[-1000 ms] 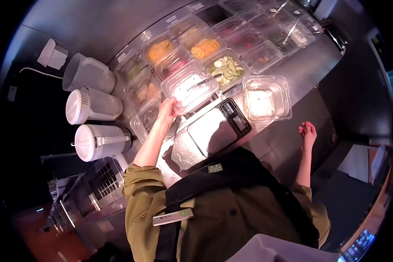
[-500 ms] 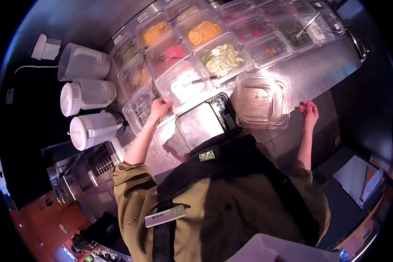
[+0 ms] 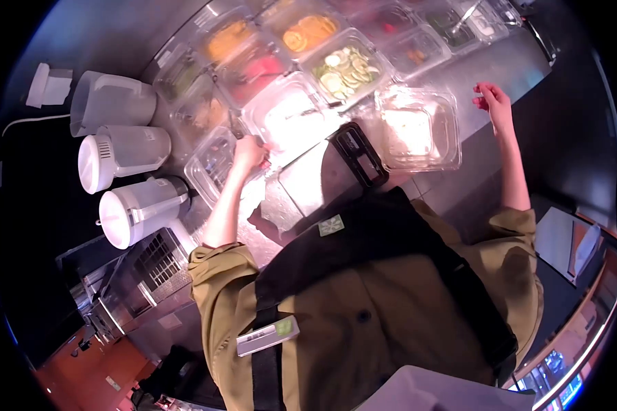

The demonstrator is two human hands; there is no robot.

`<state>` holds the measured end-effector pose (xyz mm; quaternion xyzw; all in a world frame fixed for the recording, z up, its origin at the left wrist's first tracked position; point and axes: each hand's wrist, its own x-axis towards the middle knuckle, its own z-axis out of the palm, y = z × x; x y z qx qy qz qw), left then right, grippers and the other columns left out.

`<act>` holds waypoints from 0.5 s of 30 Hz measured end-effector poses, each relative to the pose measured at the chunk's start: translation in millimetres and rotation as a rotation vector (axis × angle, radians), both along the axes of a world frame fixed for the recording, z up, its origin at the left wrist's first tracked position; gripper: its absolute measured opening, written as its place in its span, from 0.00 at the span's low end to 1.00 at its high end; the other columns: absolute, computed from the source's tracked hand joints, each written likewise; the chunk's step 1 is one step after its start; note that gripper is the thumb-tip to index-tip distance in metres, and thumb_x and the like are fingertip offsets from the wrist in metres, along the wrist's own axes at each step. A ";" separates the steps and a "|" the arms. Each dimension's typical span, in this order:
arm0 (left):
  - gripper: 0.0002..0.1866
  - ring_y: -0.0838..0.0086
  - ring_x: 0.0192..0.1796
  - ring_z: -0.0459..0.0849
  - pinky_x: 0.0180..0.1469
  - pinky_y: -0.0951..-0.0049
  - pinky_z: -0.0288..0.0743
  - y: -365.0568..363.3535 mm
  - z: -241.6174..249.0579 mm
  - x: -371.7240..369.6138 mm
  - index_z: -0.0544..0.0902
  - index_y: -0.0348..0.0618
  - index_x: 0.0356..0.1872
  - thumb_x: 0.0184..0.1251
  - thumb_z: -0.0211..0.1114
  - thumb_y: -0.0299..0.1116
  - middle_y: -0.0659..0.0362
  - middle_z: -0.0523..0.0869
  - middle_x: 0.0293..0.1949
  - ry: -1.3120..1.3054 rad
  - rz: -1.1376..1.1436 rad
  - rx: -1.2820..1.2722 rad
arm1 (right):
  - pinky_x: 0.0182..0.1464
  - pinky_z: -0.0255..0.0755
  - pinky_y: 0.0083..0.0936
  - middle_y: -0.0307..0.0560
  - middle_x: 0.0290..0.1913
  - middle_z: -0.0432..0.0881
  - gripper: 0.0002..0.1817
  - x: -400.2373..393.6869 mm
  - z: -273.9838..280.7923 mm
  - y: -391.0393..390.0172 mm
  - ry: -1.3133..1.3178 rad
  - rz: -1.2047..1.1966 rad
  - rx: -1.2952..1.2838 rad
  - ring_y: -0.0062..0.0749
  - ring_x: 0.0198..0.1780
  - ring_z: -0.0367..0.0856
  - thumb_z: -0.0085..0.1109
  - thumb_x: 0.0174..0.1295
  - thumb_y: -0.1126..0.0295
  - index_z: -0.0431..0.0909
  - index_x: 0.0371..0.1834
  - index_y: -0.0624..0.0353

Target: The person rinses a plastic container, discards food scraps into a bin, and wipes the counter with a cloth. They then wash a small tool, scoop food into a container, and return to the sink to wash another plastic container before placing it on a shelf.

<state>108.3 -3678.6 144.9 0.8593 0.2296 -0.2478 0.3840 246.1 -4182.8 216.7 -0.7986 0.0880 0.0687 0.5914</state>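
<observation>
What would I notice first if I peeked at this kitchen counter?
Probably the colourful food tubs at the top: orange slices, pale green slices and something red. Next, the bright clear container on the steel counter, with the right hand raised beside it. The left hand rests at the edge of a shiny clear tub, and three white jugs line up on the left.

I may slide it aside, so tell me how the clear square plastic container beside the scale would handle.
The clear square plastic container probably feels light, since it looks thin-walled and holds little. On the smooth steel counter it would likely slide easily. Low and wide, it seems unlikely to tip, though its walls may flex if squeezed.
</observation>
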 end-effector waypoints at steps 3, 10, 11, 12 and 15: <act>0.15 0.69 0.20 0.81 0.28 0.72 0.74 -12.1 14.3 12.5 0.79 0.31 0.19 0.49 0.62 0.37 0.53 0.78 0.12 0.078 -0.339 0.403 | 0.29 0.67 0.14 0.40 0.33 0.76 0.11 33.6 28.8 37.7 -0.007 0.227 -0.114 0.19 0.27 0.75 0.48 0.58 0.66 0.72 0.38 0.61; 0.06 0.58 0.31 0.79 0.33 0.62 0.72 84.4 62.6 114.6 0.80 0.43 0.26 0.47 0.56 0.30 0.50 0.80 0.25 -0.610 -0.241 0.591 | 0.23 0.69 0.15 0.40 0.26 0.75 0.11 117.2 55.5 187.0 0.109 0.777 -0.372 0.19 0.20 0.73 0.48 0.56 0.67 0.74 0.34 0.63; 0.06 0.57 0.32 0.79 0.34 0.61 0.72 104.3 52.8 133.6 0.79 0.44 0.27 0.46 0.56 0.29 0.50 0.80 0.26 -0.618 -0.257 0.653 | 0.22 0.69 0.15 0.42 0.26 0.75 0.12 126.0 48.2 213.3 0.174 0.820 -0.282 0.19 0.19 0.73 0.49 0.55 0.66 0.74 0.35 0.64; 0.07 0.57 0.32 0.79 0.34 0.61 0.73 119.7 40.6 151.9 0.79 0.45 0.28 0.45 0.56 0.29 0.51 0.79 0.27 -0.626 -0.270 0.715 | 0.21 0.69 0.16 0.43 0.26 0.75 0.12 132.6 38.1 241.1 0.218 0.838 -0.254 0.21 0.19 0.74 0.51 0.54 0.66 0.74 0.34 0.65; 0.10 0.59 0.36 0.78 0.37 0.63 0.74 147.1 7.0 193.8 0.78 0.45 0.30 0.43 0.57 0.30 0.53 0.79 0.33 -0.722 -0.443 0.650 | 0.21 0.69 0.15 0.42 0.26 0.74 0.23 158.1 -3.5 329.5 0.302 0.750 -0.203 0.21 0.19 0.73 0.54 0.53 0.66 0.64 0.52 0.63</act>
